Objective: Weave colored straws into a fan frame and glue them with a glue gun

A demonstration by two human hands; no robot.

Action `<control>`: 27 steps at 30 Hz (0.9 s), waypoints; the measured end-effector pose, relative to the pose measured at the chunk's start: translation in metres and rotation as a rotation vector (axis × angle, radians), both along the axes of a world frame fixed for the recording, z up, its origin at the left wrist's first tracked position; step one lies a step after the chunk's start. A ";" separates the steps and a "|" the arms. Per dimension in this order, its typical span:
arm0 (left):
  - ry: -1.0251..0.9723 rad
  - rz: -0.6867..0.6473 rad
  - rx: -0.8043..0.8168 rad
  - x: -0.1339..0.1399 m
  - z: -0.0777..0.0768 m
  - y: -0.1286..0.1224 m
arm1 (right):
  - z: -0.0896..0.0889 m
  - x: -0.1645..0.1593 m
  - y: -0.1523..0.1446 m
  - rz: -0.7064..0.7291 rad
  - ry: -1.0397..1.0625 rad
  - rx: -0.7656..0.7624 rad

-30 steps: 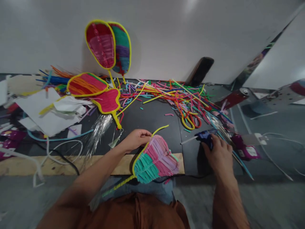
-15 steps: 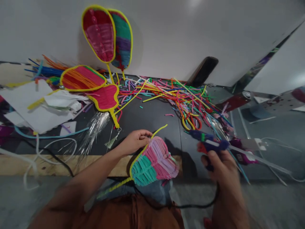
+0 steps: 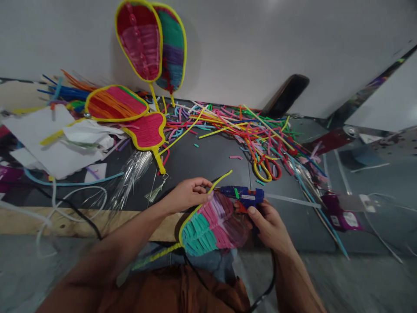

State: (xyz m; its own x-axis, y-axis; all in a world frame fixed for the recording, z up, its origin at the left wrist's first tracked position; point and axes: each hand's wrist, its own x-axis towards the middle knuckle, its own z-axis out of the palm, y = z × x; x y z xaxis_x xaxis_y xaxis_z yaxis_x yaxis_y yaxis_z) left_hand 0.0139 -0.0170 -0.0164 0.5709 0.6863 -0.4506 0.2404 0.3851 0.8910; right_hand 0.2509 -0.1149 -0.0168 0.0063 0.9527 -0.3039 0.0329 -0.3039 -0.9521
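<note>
My left hand [image 3: 192,192] pinches a yellow pipe cleaner [image 3: 222,179] at the upper edge of a fan-shaped pipe-cleaner piece [image 3: 198,232]. That piece is teal, pink and lilac, with yellow along its left edge and a twisted yellow handle; it lies over my lap and the table's front edge. My right hand [image 3: 269,221] grips a blue hot glue gun [image 3: 243,195] with an orange-red trigger and a clear glue stick out of its back. The gun's nozzle is close to my left fingertips, above the piece's top edge. Part of the piece lies in shadow beneath the gun.
Finished fans [image 3: 140,48] lean on the wall, and others [image 3: 146,130] lie below them. Loose pipe cleaners [image 3: 224,124] spread along the back. Scissors [image 3: 265,169], a phone [image 3: 286,93], a red can [image 3: 332,139], white paper [image 3: 48,143] and silver tinsel [image 3: 135,174] lie around. The gun's black cord [image 3: 272,278] hangs at the front.
My right hand has brought the glue gun leftward, from beside the piece to over its upper edge. My left hand keeps its hold on the yellow pipe cleaner.
</note>
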 end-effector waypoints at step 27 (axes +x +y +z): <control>-0.062 0.038 -0.085 0.001 -0.002 -0.001 | 0.010 0.007 0.001 0.135 -0.124 0.050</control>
State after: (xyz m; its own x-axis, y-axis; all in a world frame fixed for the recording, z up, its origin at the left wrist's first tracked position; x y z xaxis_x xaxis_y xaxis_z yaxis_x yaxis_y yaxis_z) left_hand 0.0148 -0.0178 -0.0185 0.5740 0.6686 -0.4728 0.1698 0.4676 0.8675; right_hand 0.2577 -0.1144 -0.0071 -0.0879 0.9613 -0.2611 0.1879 -0.2414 -0.9521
